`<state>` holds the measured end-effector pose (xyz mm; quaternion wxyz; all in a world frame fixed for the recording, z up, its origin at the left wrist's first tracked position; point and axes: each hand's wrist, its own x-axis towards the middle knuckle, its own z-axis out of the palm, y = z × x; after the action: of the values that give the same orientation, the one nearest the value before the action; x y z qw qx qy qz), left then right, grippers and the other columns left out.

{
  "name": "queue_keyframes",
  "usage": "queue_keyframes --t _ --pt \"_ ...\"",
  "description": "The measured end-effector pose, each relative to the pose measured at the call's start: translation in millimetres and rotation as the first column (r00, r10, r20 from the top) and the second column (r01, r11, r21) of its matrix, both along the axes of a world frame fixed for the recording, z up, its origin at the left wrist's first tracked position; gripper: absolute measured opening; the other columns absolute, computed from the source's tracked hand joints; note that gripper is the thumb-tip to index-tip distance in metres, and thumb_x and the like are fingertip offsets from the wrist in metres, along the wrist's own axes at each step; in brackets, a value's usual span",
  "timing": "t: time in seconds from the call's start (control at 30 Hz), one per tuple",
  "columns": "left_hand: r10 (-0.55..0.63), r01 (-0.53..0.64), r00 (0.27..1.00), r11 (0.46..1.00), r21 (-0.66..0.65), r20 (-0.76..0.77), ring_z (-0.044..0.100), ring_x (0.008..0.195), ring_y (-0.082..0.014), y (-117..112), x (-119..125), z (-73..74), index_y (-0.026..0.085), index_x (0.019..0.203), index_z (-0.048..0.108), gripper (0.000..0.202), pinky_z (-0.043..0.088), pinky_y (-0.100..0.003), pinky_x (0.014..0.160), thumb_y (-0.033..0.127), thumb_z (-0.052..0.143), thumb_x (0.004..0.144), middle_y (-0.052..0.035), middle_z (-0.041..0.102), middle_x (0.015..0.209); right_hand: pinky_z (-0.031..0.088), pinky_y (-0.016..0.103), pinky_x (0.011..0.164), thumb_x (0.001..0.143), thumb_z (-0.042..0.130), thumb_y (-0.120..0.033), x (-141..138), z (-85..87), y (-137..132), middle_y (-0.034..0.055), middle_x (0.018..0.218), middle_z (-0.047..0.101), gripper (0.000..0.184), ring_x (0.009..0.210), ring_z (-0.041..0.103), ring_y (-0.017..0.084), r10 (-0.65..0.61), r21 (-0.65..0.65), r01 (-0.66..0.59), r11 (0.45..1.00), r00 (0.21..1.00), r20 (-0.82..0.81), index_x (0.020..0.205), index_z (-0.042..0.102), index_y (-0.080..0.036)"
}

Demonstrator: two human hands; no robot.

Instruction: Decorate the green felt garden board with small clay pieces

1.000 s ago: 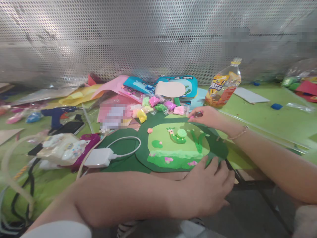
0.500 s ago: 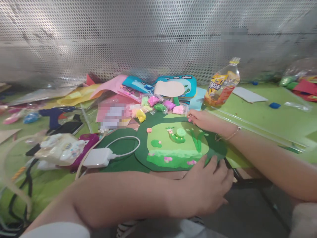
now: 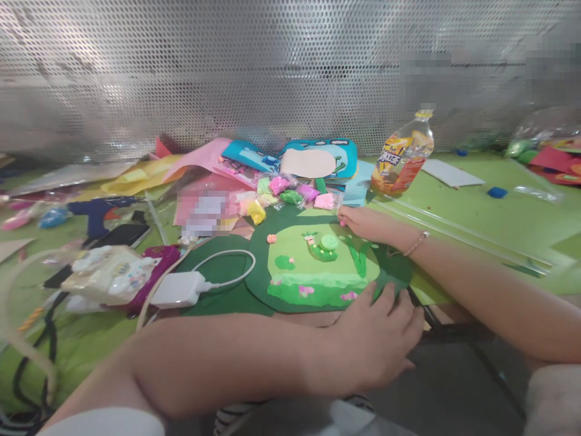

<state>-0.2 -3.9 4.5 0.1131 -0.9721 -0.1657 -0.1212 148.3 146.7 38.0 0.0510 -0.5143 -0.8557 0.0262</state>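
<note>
Your right hand (image 3: pixel 363 222) has a tight fingertip grip on a small pink bit (image 3: pixel 342 223), above the green card's (image 3: pixel 256 269) far right part. Your left hand (image 3: pixel 379 342), fingers spread, seemingly empty, overlaps its near right edge. Loose pinch could drop the bit; left-hand pressure might shift the card.

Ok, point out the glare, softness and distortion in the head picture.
Head view: pale glare on the perforated panel; soft detail on the clay snail; square pixelation over a pale sheet; left forearm looking stretched, perhaps from a wide lens.
</note>
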Motion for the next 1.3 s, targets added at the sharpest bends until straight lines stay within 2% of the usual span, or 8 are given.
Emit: queue_keyframes --t 0.1,0.27,0.5,0.67,0.8,0.97,1.13,1.3 --pt "-0.009 0.009 1.000 1.000 0.002 0.010 0.036 0.125 -0.0332 0 -1 -0.6 0.007 0.135 0.036 0.063 0.029 -0.048 0.100 0.046 0.043 0.085 -0.0166 0.041 0.135 0.036 0.026 0.061 0.092 0.030 -0.021 3 1.7 4 0.0084 0.086 0.066 0.025 0.075 0.058 0.018 -0.028 0.017 0.029 0.999 0.998 -0.050 0.087 0.055 -0.018" --pt "-0.011 0.011 1.000 1.000 0.005 0.022 0.037 0.124 -0.0331 -1 -1 -0.5 0.006 0.134 0.037 0.064 0.029 -0.048 0.100 0.046 0.044 0.085 -0.0169 0.041 0.134 0.040 0.029 0.074 0.092 0.031 -0.022 8 -2.2 10 0.0124 0.102 0.065 0.029 0.090 0.059 0.022 -0.066 0.180 0.077 0.981 0.996 -0.067 0.104 0.057 -0.016" --pt "-0.008 0.008 1.000 1.000 0.017 -0.005 0.036 0.125 -0.0322 0 -2 1.1 0.008 0.135 0.036 0.061 0.029 -0.048 0.100 0.045 0.041 0.087 -0.0168 0.041 0.136 0.043 0.030 0.082 0.089 0.040 -0.024 6 -2.7 8 0.0098 0.099 0.063 0.031 0.090 0.059 0.020 0.128 0.229 -0.098 0.968 0.985 -0.120 0.100 0.068 -0.018" --pt "-0.001 0.001 1.000 1.000 0.009 -0.011 0.037 0.124 -0.0320 0 -2 1.5 0.008 0.135 0.036 0.063 0.029 -0.048 0.100 0.046 0.043 0.085 -0.0173 0.041 0.135 0.044 0.033 0.079 0.089 0.043 -0.034 -2 -7.7 6 0.0122 0.106 0.062 0.035 0.092 0.058 0.024 0.091 0.179 -0.080 0.981 0.994 -0.056 0.111 0.063 -0.015" --pt "-0.007 0.007 1.000 1.000 -0.003 0.009 0.037 0.124 -0.0327 0 -1 0.7 0.007 0.134 0.037 0.064 0.030 -0.047 0.099 0.047 0.045 0.084 -0.0171 0.041 0.134 0.043 0.031 0.077 0.089 0.043 -0.032 -6 -11.5 9 0.0105 0.101 0.064 0.027 0.092 0.058 0.023 0.053 0.174 -0.042 0.984 0.997 -0.061 0.097 0.064 -0.017" --pt "-0.005 0.005 1.000 1.000 -0.004 0.016 0.037 0.124 -0.0331 0 -1 0.5 0.007 0.134 0.036 0.064 0.029 -0.048 0.100 0.046 0.046 0.084 -0.0173 0.041 0.134 0.043 0.031 0.076 0.086 0.048 -0.028 -3 -10.3 12 0.0086 0.098 0.064 0.019 0.088 0.058 0.021 0.014 0.200 0.020 0.980 0.986 -0.167 0.093 0.062 -0.017" --pt "-0.007 0.007 1.000 1.000 -0.003 0.009 0.036 0.124 -0.0330 0 -1 0.6 0.007 0.134 0.036 0.064 0.029 -0.048 0.100 0.045 0.046 0.084 -0.0178 0.040 0.135 0.044 0.030 0.078 0.083 0.050 -0.024 1 -7.7 13 0.0090 0.099 0.062 0.019 0.088 0.057 0.020 0.073 0.275 0.023 0.961 0.940 -0.334 0.095 0.064 -0.017" --pt "-0.004 0.004 1.000 1.000 -0.004 0.006 0.035 0.125 -0.0333 1 0 -0.7 0.007 0.134 0.036 0.064 0.028 -0.048 0.100 0.045 0.045 0.085 -0.0177 0.040 0.135 0.044 0.030 0.075 0.080 0.059 -0.030 4 -7.5 13 0.0077 0.093 0.062 0.019 0.084 0.058 0.020 0.110 0.307 0.009 0.952 0.924 -0.367 0.089 0.070 -0.018"
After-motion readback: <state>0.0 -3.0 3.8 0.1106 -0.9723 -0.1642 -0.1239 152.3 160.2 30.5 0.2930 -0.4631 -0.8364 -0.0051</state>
